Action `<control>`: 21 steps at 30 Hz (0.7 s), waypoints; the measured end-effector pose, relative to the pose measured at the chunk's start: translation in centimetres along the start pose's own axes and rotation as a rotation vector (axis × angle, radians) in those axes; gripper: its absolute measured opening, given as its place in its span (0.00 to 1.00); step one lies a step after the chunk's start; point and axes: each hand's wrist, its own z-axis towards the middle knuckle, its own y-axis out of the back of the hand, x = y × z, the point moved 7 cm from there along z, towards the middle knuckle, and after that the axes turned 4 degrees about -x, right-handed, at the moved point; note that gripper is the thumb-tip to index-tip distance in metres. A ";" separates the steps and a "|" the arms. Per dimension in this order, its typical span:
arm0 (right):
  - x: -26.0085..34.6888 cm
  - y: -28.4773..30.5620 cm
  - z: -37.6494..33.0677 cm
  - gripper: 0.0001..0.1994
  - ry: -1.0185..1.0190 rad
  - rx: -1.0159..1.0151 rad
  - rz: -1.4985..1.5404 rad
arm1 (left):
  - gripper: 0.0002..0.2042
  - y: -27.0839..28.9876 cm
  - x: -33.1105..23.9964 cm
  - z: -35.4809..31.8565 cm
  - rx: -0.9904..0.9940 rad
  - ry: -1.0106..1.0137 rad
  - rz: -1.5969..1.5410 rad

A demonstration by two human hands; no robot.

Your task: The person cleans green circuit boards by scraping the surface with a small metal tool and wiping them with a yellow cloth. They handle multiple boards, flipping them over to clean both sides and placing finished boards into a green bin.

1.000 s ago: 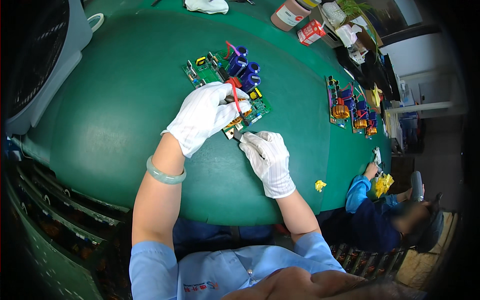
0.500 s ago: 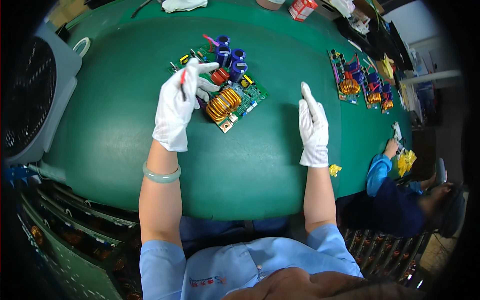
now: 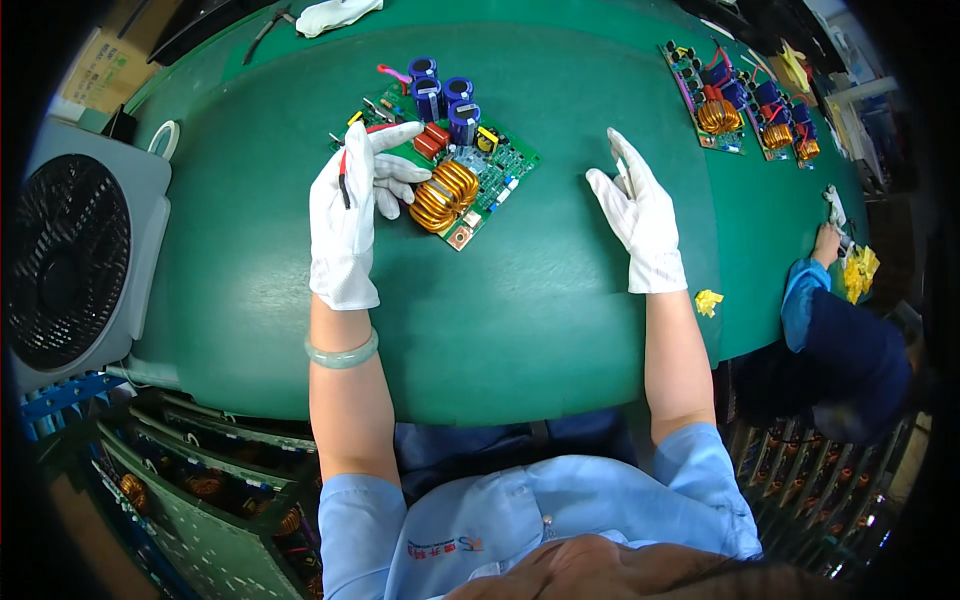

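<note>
A green circuit board (image 3: 510,160) lies on the green table, carrying a copper-wound toroid coil (image 3: 444,196), tall blue capacitors (image 3: 463,122) and red block parts. My left hand (image 3: 345,220), in a white glove, is at the board's left side. Its fingers are bent around a thin red-and-black item (image 3: 345,180) whose exact kind I cannot make out; the fingertips reach over the board near the coil and hide its left part. Off to the right of the board, my gloved right hand (image 3: 638,215) hovers with its fingers stretched out and the thumb apart.
Several similar boards (image 3: 718,110) lie at the far right. A grey fan (image 3: 65,255) stands at the left. A crumpled yellow piece (image 3: 707,302) is by my right wrist. At the right, another person's hand (image 3: 827,243) rests near a yellow bundle (image 3: 859,274). A white glove (image 3: 338,14) lies at the back.
The whole view has shifted. My right thumb has spread away from the fingers. My left hand has turned slightly, still holding the red-and-black item; the board stays in place.
</note>
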 end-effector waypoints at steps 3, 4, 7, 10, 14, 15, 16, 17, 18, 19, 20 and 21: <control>-0.4 0.0 0.0 0.29 -0.007 -0.007 -0.073 | 0.32 -0.1 -0.2 -0.2 0.001 -0.011 0.011; -0.4 0.0 0.0 0.28 -0.014 0.001 -0.105 | 0.31 -0.1 -0.2 -0.2 0.005 -0.014 0.016; -0.4 -0.1 0.0 0.27 -0.011 0.012 -0.157 | 0.31 -0.1 -0.2 -0.2 0.015 -0.016 0.015; -0.5 -0.2 -0.1 0.27 0.011 0.002 -0.138 | 0.31 -0.3 -0.2 -0.2 0.018 -0.026 0.009; -0.2 -0.1 -0.1 0.24 -0.051 0.027 -0.157 | 0.31 -0.6 -0.1 -0.2 0.041 -0.042 0.011; -0.2 -0.2 0.0 0.23 -0.072 0.037 -0.163 | 0.31 -0.6 0.0 -0.1 0.046 -0.042 0.009; -0.4 -0.3 0.0 0.23 -0.069 0.049 -0.189 | 0.31 -0.8 0.1 -0.1 0.043 -0.023 0.015; -1.0 -0.3 0.0 0.22 -0.066 0.060 -0.215 | 0.31 -0.9 -0.1 -0.1 0.061 -0.047 0.038; -1.5 -0.4 -0.1 0.21 -0.063 0.068 -0.243 | 0.29 -1.0 -0.1 0.0 0.071 -0.045 0.032; -1.7 -0.4 -0.1 0.20 -0.044 0.052 -0.221 | 0.28 -1.1 -0.1 0.0 0.080 -0.042 0.027; -1.8 -0.4 -0.1 0.20 -0.026 0.035 -0.199 | 0.27 -1.0 0.0 0.1 0.091 -0.039 0.012; -1.9 -0.4 -0.1 0.19 -0.008 0.019 -0.178 | 0.25 -1.0 0.2 0.1 0.102 -0.036 -0.002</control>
